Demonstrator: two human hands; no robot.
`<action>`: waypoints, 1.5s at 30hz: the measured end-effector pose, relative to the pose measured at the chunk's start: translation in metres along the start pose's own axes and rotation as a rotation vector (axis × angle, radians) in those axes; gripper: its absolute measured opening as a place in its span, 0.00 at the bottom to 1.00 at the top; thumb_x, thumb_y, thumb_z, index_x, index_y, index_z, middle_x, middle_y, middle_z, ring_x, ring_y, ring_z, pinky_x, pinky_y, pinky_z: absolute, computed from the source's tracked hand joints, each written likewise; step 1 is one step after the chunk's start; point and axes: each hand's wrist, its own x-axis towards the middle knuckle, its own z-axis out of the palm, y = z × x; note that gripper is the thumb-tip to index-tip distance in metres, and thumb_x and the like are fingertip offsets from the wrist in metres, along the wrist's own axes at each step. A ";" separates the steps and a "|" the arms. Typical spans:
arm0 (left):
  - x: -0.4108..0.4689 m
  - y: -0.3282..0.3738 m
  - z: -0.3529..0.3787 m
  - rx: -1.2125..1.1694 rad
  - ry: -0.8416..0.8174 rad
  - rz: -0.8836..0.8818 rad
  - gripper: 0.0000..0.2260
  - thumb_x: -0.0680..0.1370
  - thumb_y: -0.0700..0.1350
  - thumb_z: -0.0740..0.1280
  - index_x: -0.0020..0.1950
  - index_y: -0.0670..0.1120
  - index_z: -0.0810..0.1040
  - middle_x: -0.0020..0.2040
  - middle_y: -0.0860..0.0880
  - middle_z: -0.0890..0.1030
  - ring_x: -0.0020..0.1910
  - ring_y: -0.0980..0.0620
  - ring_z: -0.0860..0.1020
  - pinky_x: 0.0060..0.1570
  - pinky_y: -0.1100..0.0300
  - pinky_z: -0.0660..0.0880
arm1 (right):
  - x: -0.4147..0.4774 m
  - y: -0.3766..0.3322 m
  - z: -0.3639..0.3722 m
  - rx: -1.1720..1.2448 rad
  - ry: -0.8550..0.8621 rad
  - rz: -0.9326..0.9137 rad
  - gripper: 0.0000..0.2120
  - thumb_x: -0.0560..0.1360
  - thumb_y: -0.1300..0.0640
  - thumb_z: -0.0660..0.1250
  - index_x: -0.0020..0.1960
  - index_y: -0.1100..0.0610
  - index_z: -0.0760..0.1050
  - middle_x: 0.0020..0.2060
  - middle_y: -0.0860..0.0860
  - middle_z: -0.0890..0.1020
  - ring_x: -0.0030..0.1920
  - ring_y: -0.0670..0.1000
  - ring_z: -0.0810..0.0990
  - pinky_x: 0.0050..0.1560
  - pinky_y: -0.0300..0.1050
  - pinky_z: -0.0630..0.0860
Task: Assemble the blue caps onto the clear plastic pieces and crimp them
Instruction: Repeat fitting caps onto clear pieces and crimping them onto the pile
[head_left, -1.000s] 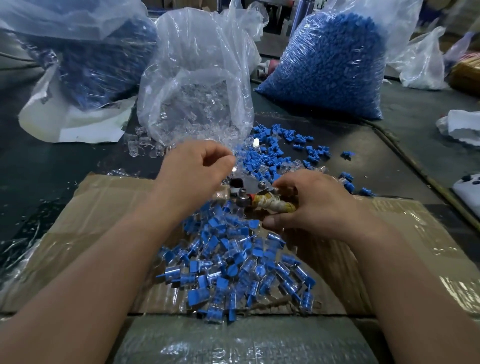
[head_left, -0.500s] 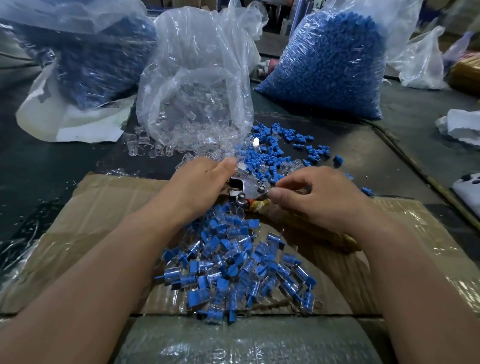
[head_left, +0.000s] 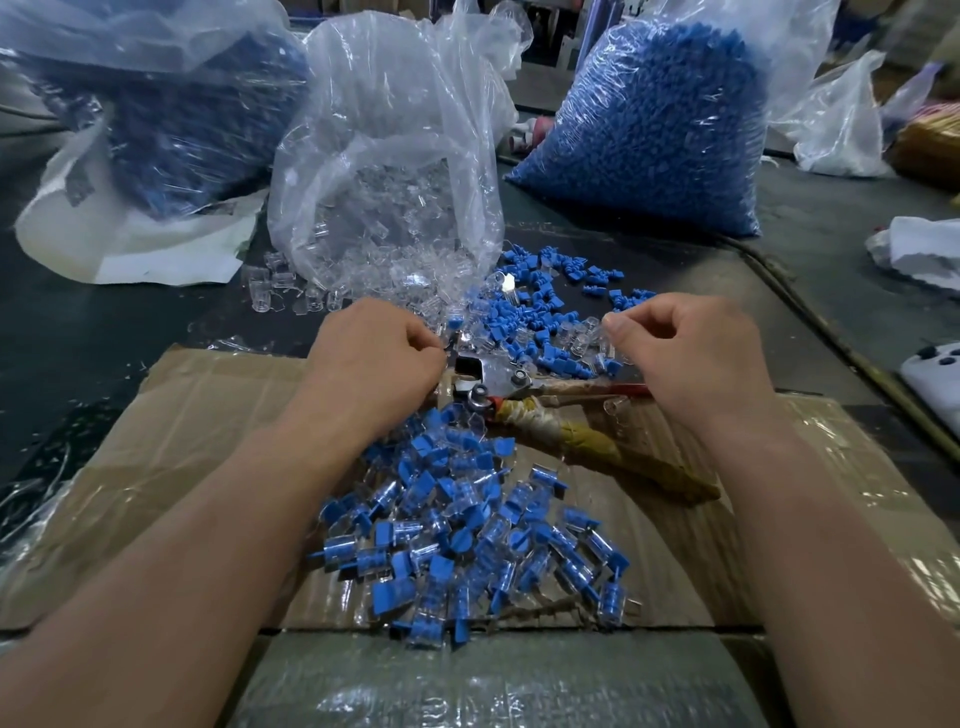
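Centre frame: parts pick-up, by the look of it. L hand (head_left: 379, 358) and R hand (head_left: 696, 353) over loose blue caps (head_left: 524, 322) and clear pieces (head_left: 587, 338), fingers curled, contents can't tell. Next, likely: mate a pair, grab crimping pliers (head_left: 498, 384).

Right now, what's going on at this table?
A person is putting small parts together by hand. The left hand curls beside the head of the crimping pliers, and the right hand curls over loose blue caps and clear pieces. Whether either hand pinches a part is too small to tell. The pliers lie on the cardboard, handles free. A pile of capped pieces sits nearer the person.
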 end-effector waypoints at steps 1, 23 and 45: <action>0.000 0.000 -0.001 0.000 0.015 -0.001 0.07 0.74 0.42 0.67 0.37 0.48 0.83 0.29 0.60 0.76 0.30 0.62 0.72 0.28 0.73 0.64 | 0.000 0.000 0.000 -0.002 0.004 0.005 0.13 0.74 0.50 0.66 0.31 0.45 0.71 0.29 0.40 0.75 0.33 0.41 0.74 0.36 0.39 0.69; -0.002 -0.002 -0.001 0.027 -0.073 0.022 0.05 0.74 0.42 0.68 0.48 0.50 0.80 0.42 0.54 0.77 0.43 0.54 0.75 0.44 0.61 0.69 | 0.005 0.002 0.017 -0.007 -0.077 0.050 0.08 0.75 0.52 0.65 0.37 0.48 0.74 0.32 0.39 0.74 0.34 0.40 0.72 0.32 0.34 0.65; -0.013 0.016 -0.010 -0.634 -0.099 0.003 0.10 0.68 0.38 0.72 0.43 0.52 0.81 0.39 0.52 0.82 0.36 0.59 0.80 0.37 0.70 0.77 | 0.011 0.002 0.023 0.074 -0.131 0.012 0.10 0.74 0.58 0.66 0.36 0.47 0.72 0.35 0.41 0.75 0.36 0.40 0.73 0.35 0.31 0.67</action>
